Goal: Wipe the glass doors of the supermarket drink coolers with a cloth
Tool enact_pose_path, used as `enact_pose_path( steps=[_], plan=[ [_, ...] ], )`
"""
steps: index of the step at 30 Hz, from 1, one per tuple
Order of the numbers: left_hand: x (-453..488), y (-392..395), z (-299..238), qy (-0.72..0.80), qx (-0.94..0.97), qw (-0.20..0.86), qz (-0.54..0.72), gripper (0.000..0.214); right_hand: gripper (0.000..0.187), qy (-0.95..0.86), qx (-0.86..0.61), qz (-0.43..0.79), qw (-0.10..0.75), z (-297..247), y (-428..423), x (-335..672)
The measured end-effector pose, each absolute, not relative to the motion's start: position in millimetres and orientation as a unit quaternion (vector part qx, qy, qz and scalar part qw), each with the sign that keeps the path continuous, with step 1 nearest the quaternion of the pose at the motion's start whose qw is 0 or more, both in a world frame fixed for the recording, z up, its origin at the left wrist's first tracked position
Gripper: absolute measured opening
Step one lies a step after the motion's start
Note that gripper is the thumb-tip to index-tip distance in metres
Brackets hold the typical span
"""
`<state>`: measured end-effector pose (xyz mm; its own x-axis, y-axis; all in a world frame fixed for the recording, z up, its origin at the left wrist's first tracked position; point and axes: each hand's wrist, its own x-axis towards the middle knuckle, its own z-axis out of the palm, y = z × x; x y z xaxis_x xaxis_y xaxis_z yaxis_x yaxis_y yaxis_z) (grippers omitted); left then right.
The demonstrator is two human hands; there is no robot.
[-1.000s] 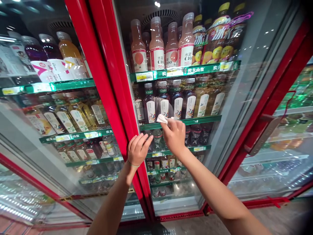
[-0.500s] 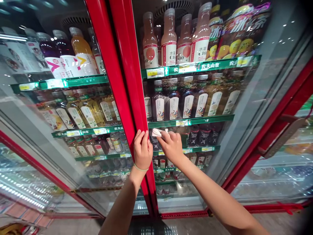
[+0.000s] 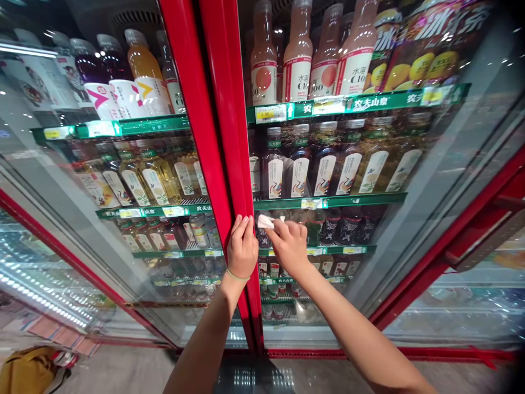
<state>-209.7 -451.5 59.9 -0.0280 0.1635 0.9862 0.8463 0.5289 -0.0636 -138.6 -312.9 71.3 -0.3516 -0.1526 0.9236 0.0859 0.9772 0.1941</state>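
Note:
My left hand [image 3: 241, 249] lies against the red door frame [image 3: 229, 120], its fingers stretched upward and a thin band round the wrist. Just right of it, my right hand [image 3: 290, 247] has its fingers bent around a crumpled white tissue [image 3: 266, 221]. The tissue is at the glass of the right fridge door [image 3: 303, 335], close beside the frame. Part of it shows between the fingers; the rest is hidden by the hand. Behind the glass stand dark tea bottles [image 3: 275, 172] and pink drink bottles [image 3: 298, 60].
Left of the frame is another glass door with shelved drinks, among them an orange bottle [image 3: 144, 68]. A dark door handle [image 3: 488, 241] juts out at the right. A yellow bag [image 3: 28, 371] sits on the floor at lower left.
The view has shifted, so the upper shelves sit higher and look larger, and more of the yellow bag shows. Both hands stay at nearly the same spots on the door; the tissue remains held.

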Motion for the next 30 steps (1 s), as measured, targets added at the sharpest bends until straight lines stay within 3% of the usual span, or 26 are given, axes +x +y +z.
enact_pose_path(
  steps=[7,12,15,18,23,30],
  plan=[
    [-211,-451,58,-0.661,-0.377,0.599,-0.252,0.068,0.018,-0.812,0.058,-0.144,0.562,66,-299,-133],
    [-210,-444,59,-0.657,-0.366,0.617,-0.232,0.069,0.024,-0.797,-0.042,-0.111,0.593,72,-275,-123],
    [-207,-441,58,-0.658,-0.356,0.618,-0.241,0.069,0.021,-0.807,-0.013,-0.138,0.574,74,-268,-119],
    [-200,-440,58,-0.678,-0.362,0.593,-0.240,0.066,0.017,-0.813,0.042,-0.179,0.552,68,-253,-111],
    [-185,-426,63,-0.694,-0.403,0.556,-0.217,0.062,0.031,-0.798,-0.090,-0.130,0.581,68,-229,-100],
    [-177,-398,72,-0.701,-0.436,0.514,-0.233,0.062,0.030,-0.815,-0.057,-0.166,0.552,61,-202,-87]
  ],
)
